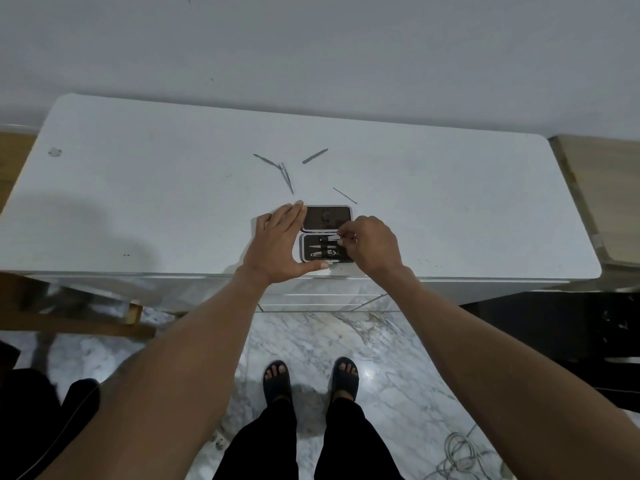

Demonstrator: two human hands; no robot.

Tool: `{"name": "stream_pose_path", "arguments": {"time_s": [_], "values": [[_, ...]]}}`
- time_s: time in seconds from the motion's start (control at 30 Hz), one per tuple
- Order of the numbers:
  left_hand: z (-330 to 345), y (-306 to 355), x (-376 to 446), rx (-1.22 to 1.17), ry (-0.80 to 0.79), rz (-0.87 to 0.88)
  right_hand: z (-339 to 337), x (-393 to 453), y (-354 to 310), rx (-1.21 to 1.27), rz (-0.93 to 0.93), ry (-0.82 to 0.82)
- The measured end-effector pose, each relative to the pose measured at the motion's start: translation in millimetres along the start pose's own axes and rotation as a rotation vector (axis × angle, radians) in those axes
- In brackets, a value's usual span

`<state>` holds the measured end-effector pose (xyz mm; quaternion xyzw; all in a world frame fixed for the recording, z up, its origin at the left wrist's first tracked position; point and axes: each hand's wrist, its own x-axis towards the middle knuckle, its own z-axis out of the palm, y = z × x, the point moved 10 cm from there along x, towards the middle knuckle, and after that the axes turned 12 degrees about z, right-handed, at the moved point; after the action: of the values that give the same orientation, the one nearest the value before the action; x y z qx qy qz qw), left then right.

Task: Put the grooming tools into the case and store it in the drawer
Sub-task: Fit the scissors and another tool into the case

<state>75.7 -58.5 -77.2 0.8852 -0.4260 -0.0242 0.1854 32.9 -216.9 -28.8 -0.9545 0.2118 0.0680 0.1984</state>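
Pinching a small metal tool (333, 238), the right hand (372, 245) seats it left-right across the open case (327, 233) near the surface edge. Left hand (277, 242), fingers straight, braces the case's left side. Four tools (287, 178) lie just beyond, the right hand nearer the thin one.

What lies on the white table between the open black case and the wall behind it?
In the head view, four thin grey metal tools lie loose on the white table beyond the open black case.

white table (138, 202), marble floor (311, 341)
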Motion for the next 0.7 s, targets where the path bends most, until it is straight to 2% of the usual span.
{"name": "stream_pose_path", "arguments": {"time_s": [0.7], "values": [[0.4,-0.2,0.9,-0.022,0.008,0.003,6.5,-0.7,-17.1,0.022,-0.026,-0.019]]}}
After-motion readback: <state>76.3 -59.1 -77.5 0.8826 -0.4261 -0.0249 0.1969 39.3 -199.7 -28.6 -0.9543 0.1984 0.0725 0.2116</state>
